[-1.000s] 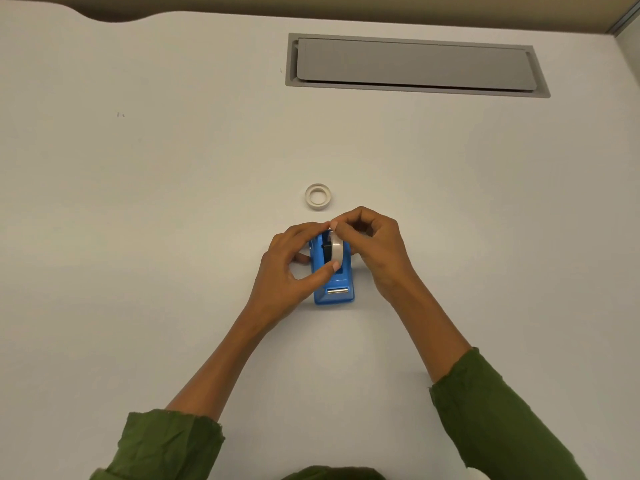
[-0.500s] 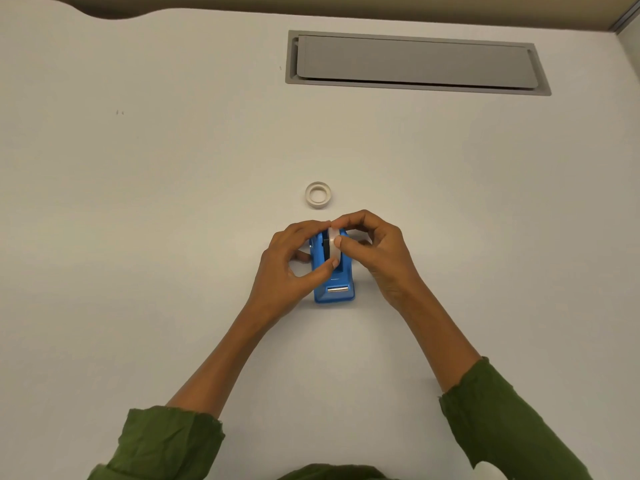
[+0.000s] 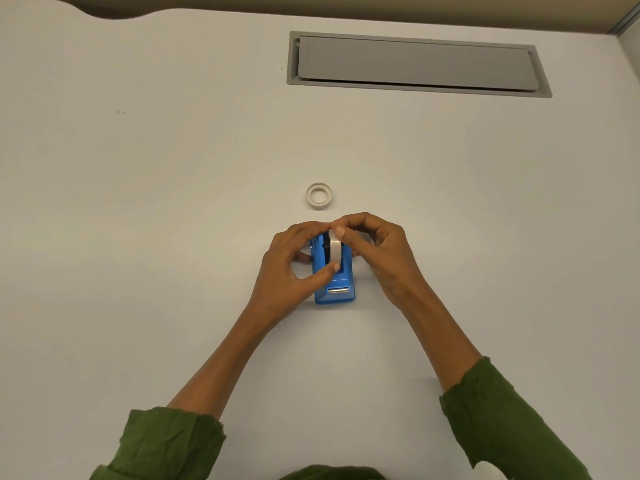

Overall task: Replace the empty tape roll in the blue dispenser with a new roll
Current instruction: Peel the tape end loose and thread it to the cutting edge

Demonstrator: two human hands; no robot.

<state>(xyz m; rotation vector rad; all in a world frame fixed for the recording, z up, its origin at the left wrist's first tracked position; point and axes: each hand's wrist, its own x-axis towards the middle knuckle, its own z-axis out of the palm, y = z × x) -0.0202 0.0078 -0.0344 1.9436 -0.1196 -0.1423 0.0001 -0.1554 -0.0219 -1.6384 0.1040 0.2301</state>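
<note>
The blue dispenser (image 3: 337,289) stands on the white table (image 3: 138,237), its metal cutter toward me. A white tape roll (image 3: 335,250) stands on edge in its cradle, on a black hub. My left hand (image 3: 289,268) grips the roll, thumb on its near edge and fingers over the top. From the right, my right hand (image 3: 379,254) pinches the roll's top with thumb and forefinger. A small pale ring, the other roll (image 3: 319,195), lies flat on the table just beyond both hands.
A grey cable hatch (image 3: 415,64) is set flush into the table at the far right. The table's far edge (image 3: 104,13) curves at the upper left. Green sleeves cover both forearms near the bottom of the view.
Both hands stay on the roll in the dispenser. The right thumb and forefinger have shifted slightly up along the roll's top edge; the dispenser and the loose ring have not moved.
</note>
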